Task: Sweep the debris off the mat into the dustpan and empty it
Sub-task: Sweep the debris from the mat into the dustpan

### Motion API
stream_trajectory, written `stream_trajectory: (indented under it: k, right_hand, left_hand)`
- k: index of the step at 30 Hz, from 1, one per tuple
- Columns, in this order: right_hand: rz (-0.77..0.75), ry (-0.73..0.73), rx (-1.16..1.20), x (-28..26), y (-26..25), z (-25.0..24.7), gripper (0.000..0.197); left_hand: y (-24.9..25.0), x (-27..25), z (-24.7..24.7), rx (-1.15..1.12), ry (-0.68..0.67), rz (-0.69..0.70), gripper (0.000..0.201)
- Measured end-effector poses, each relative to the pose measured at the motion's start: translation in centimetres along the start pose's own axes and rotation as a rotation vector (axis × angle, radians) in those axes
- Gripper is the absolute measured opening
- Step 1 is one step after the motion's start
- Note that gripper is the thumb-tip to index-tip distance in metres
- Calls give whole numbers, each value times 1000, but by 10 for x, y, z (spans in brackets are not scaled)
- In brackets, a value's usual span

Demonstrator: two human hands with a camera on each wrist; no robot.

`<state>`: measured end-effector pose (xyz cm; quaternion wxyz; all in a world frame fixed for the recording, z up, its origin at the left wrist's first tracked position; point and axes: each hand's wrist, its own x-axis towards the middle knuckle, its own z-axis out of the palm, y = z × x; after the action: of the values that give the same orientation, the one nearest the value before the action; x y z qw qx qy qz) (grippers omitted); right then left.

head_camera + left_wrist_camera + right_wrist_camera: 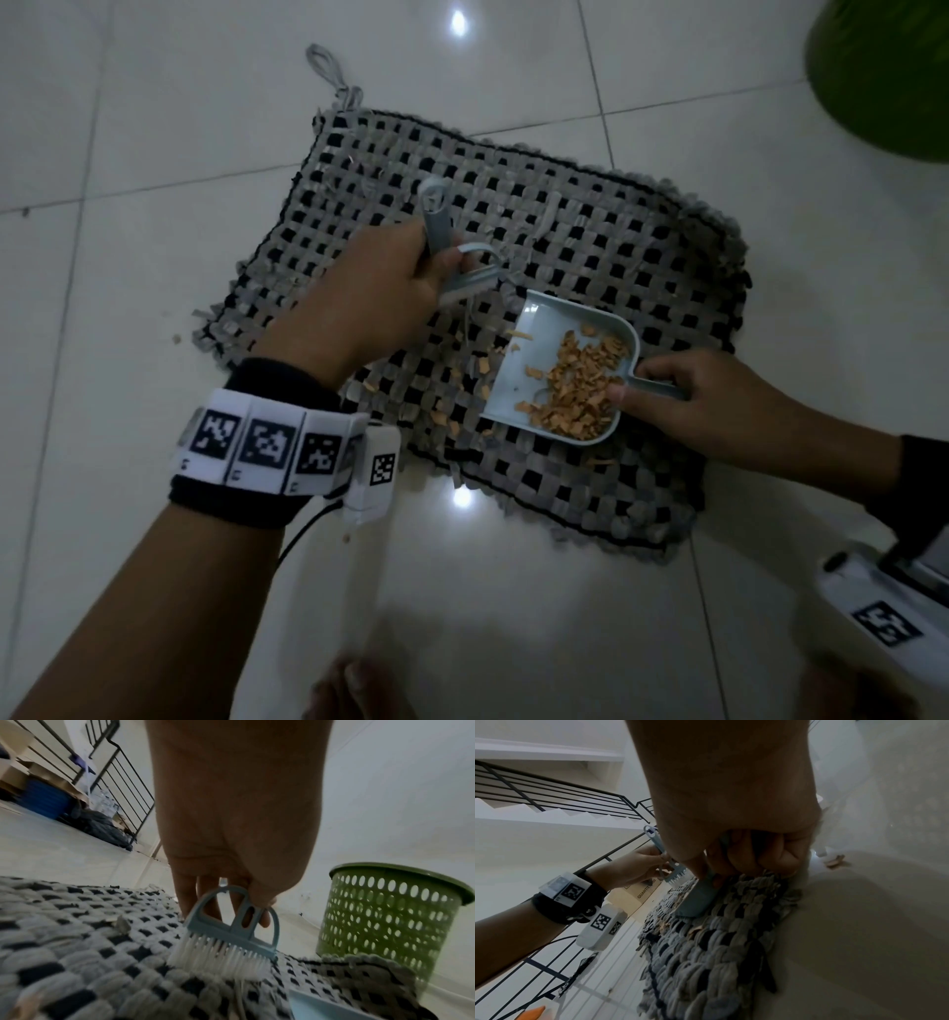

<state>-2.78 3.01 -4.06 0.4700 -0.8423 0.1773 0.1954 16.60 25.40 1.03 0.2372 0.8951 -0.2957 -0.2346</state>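
Observation:
A grey-and-black woven mat (590,241) lies on the tiled floor. My left hand (375,298) grips a small pale blue brush (462,267), its white bristles (221,957) touching the mat (77,953) just left of the dustpan. My right hand (703,406) holds the handle of the pale blue dustpan (539,339), which rests on the mat with a heap of orange debris (580,390) inside. More orange bits (462,380) lie scattered on the mat by the pan's open edge. In the right wrist view the dustpan (698,898) shows under my fingers on the mat (718,953).
A green perforated waste basket (385,916) stands past the mat's far right corner, also seen as the green basket (883,77) at the top right. White tiled floor (154,154) surrounds the mat. Black stair railing (552,797) and stored boxes (38,787) stand further off.

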Motion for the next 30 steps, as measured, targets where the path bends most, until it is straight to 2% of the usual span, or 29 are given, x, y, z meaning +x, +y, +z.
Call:
stream_trajectory:
  k: [6,12,15,19,21,27,30]
  right_hand:
    - [-23,-5,9,1,4,-1,45]
    - [-18,-41,23,4,-1,-2,51]
    - [-26,-38,18,4,-4,-5,56]
    - [-40,-24,8,1,-8,-8,60]
    - [-42,-13,36,-1,-9,-8,57]
    - [-52,-22,14,-13,-19,4,27]
    - [-47,-4,-7,-17,-26,21,34]
  left_hand:
    - [1,-10,12,10,-110,-1,21]
    - [11,-26,0,-134,-14,19,36]
    - [10,-36,-9,-277,33,-62,44]
    - [12,-53,-22,-413,29,-176,31]
    - [13,-65,-28,-400,37,-197,26]
    - [2,-102,-51,-384,76,-268,26]
    - [-2,-112,-54,-344,135,-254,24]
